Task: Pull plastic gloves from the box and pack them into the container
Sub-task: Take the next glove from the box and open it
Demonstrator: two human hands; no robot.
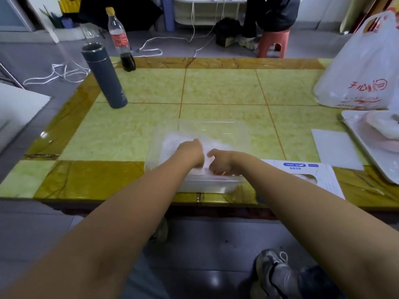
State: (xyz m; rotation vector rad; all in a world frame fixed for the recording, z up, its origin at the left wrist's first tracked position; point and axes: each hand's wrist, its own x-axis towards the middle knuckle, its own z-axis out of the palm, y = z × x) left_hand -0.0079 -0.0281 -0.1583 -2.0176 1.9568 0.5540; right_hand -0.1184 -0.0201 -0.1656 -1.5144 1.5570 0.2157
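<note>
The tiled bench (222, 87) carried a clear container (237, 134), flask (105, 76), bottle (121, 39), bag (358, 67), tray (354, 130), paper (334, 147) and glove box (319, 175).

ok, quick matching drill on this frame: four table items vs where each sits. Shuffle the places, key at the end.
Items:
1. grey flask
2. cola bottle
3. white plastic bag
4. glove box

Places:
A. far right of the table
B. near edge, just right of the clear container
C. far left corner, at the table's edge
D. left side, nearer than the bottle

Pairs: 1-D, 2-C, 3-A, 4-B
</note>
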